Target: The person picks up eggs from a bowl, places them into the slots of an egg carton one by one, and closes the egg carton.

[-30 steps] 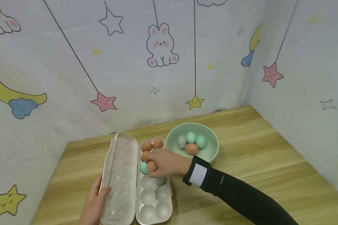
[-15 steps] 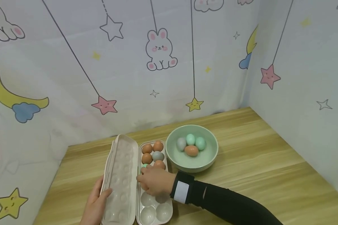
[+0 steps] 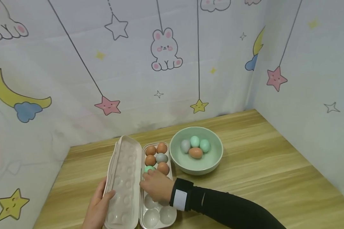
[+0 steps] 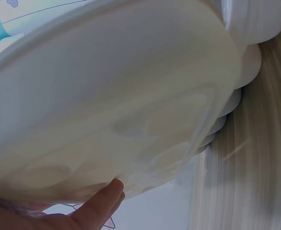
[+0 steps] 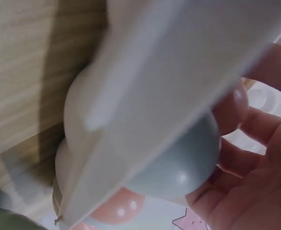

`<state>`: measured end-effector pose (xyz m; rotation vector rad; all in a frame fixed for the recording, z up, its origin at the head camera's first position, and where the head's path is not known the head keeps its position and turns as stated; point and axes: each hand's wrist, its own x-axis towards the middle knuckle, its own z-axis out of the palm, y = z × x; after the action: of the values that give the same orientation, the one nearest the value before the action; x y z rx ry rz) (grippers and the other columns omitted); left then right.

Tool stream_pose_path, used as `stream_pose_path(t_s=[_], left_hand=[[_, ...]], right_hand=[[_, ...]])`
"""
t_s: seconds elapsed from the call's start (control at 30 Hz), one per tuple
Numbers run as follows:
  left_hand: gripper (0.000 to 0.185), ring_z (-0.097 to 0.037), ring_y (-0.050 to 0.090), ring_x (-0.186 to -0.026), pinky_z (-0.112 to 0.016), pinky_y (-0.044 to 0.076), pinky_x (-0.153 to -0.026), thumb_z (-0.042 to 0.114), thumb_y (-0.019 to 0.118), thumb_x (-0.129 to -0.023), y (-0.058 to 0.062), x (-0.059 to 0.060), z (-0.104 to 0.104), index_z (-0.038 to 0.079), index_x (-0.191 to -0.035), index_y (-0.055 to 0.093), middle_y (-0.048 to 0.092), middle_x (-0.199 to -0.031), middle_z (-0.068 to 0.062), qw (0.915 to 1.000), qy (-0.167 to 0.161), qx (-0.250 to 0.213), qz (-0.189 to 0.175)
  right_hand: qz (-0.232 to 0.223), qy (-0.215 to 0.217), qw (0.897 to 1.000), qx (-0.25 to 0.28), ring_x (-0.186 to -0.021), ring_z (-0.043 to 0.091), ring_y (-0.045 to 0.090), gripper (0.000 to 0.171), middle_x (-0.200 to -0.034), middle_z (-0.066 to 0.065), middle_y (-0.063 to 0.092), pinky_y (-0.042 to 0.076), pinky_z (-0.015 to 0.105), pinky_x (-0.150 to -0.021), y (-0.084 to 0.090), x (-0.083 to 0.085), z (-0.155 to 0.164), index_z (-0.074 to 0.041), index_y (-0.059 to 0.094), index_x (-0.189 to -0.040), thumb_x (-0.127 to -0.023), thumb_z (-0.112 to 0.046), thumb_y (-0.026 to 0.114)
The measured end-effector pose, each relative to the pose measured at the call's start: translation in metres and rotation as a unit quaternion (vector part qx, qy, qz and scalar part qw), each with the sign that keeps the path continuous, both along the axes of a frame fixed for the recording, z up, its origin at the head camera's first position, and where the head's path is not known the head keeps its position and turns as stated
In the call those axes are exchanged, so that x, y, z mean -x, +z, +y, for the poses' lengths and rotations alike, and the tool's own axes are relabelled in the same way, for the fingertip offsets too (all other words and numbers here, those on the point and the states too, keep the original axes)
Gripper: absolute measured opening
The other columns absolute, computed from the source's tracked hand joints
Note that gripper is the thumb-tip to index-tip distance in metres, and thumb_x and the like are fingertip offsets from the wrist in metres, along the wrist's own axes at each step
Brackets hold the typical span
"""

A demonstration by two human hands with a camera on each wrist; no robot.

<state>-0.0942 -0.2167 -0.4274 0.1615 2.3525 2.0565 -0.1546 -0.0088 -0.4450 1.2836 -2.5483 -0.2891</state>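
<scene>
My left hand (image 3: pixel 98 203) grips the raised lid (image 3: pixel 123 190) of a pale egg carton at its left edge, thumb on the inner side. In the left wrist view, fingers (image 4: pixel 102 203) lie against the lid's outside. My right hand (image 3: pixel 157 186) is down over the carton's cup tray (image 3: pixel 151 218), around its middle rows. In the right wrist view its fingers curl round a brown egg (image 5: pixel 231 110), beside a grey-blue egg (image 5: pixel 183 163). From the head view the hand hides both eggs. Brown eggs (image 3: pixel 162 168), a grey egg (image 3: pixel 161 158) and a green egg (image 3: pixel 149 169) fill the far cups.
A green bowl (image 3: pixel 199 167) stands right of the carton. It holds a brown egg (image 3: pixel 195 153), a grey egg (image 3: pixel 185 146) and two mint-green eggs (image 3: pixel 204 145). A printed cloth wall (image 3: pixel 132 79) borders the wooden table (image 3: pixel 246 152) at the back and sides.
My right hand has moved toward the near left with the brown egg and come down into the carton, uncovering the eggs in the farther cups. The left hand keeps its hold on the lid.
</scene>
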Motion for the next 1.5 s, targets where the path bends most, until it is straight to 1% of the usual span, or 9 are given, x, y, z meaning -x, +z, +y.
stream_pose_path(t_s=[0.13,0.37,0.5,0.67,0.87,1.07,1.2,1.37,1.5], left_hand=[[0.048,-0.003,0.055,-0.095,-0.023,0.049,-0.073,0.003,0.039,-0.098,0.002,-0.002,0.0,-0.003,-0.143,0.023,0.048,-0.117,0.02,0.9999,0.008,0.007,-0.009],[0.048,-0.004,0.054,-0.099,-0.025,0.049,-0.076,0.002,0.037,-0.099,0.006,0.0,0.004,-0.001,-0.145,0.024,0.033,-0.137,-0.02,0.9996,0.004,0.015,-0.022],[0.048,-0.001,0.052,-0.102,-0.02,0.047,-0.078,0.001,0.038,-0.098,0.004,-0.001,0.005,-0.002,-0.144,0.025,0.033,-0.138,-0.02,0.9996,0.011,0.019,-0.017],[0.049,0.003,0.049,-0.1,-0.017,0.045,-0.078,-0.001,0.039,-0.096,0.0,-0.004,0.005,-0.005,-0.143,0.026,0.033,-0.138,-0.022,0.9994,0.015,0.029,-0.012],[0.049,0.005,0.047,-0.101,-0.015,0.043,-0.078,0.0,0.037,-0.097,0.003,-0.003,0.005,-0.003,-0.144,0.024,0.029,-0.142,-0.024,0.9991,0.012,0.034,-0.021],[0.049,0.008,0.044,-0.105,-0.011,0.04,-0.081,-0.002,0.035,-0.097,0.007,-0.001,0.006,-0.004,-0.144,0.022,0.027,-0.144,-0.025,0.9995,-0.001,0.025,-0.019],[0.049,0.009,0.044,-0.104,-0.012,0.041,-0.081,-0.002,0.036,-0.097,0.006,-0.001,0.006,-0.004,-0.144,0.023,0.027,-0.144,-0.024,0.9995,0.001,0.023,-0.019],[0.046,0.0,0.051,-0.101,-0.019,0.047,-0.077,-0.001,0.038,-0.097,0.003,0.0,0.004,-0.002,-0.142,0.027,0.042,-0.131,-0.004,0.9996,0.009,0.021,-0.016],[0.047,0.0,0.052,-0.099,-0.02,0.047,-0.076,0.0,0.04,-0.097,0.001,0.0,0.003,-0.003,-0.142,0.027,0.046,-0.121,0.015,0.9995,0.012,0.026,-0.013]], right_hand=[[0.001,0.0,1.0,0.013,-0.07,0.012,0.048,0.023,-0.08,-0.005,0.056,0.037,0.024,-0.062,-0.002,0.0,-0.001,-0.021,0.062,-0.091,-0.073,-0.028,0.074],[-0.015,-0.004,1.0,0.009,-0.074,0.012,0.048,0.03,-0.084,-0.005,0.056,0.038,0.025,-0.065,0.001,-0.001,0.002,-0.02,0.059,-0.096,-0.072,-0.027,0.076],[-0.02,-0.003,1.0,0.009,-0.074,0.012,0.046,0.029,-0.085,-0.005,0.054,0.036,0.023,-0.063,0.005,-0.004,0.004,-0.021,0.059,-0.096,-0.073,-0.027,0.074],[-0.042,0.006,0.998,0.036,-0.075,0.012,0.045,0.015,-0.085,-0.005,0.053,0.036,0.021,-0.059,0.019,-0.005,0.014,-0.019,0.059,-0.095,-0.083,-0.027,0.065],[-0.074,-0.009,0.993,0.092,-0.087,0.015,0.045,0.018,-0.097,-0.001,0.052,0.041,0.023,-0.076,0.052,0.013,0.048,-0.014,0.06,-0.101,-0.085,-0.022,0.063],[-0.171,-0.098,0.972,0.13,-0.099,0.021,0.054,0.033,-0.112,0.006,0.056,0.046,0.032,-0.081,0.077,0.034,0.091,-0.01,0.059,-0.118,-0.087,-0.021,0.064],[-0.232,-0.167,0.952,0.108,-0.108,0.023,0.054,0.041,-0.121,0.01,0.056,0.046,0.035,-0.087,0.083,0.053,0.114,-0.006,0.055,-0.126,-0.089,-0.022,0.063],[-0.293,-0.206,0.927,0.108,-0.104,0.023,0.056,0.034,-0.116,0.013,0.06,0.044,0.037,-0.091,0.08,0.079,0.133,0.001,0.058,-0.117,-0.086,-0.011,0.066],[-0.31,-0.231,0.916,0.108,-0.097,0.021,0.057,0.035,-0.113,0.013,0.061,0.046,0.037,-0.088,0.071,0.092,0.138,0.001,0.059,-0.116,-0.083,-0.008,0.067]])
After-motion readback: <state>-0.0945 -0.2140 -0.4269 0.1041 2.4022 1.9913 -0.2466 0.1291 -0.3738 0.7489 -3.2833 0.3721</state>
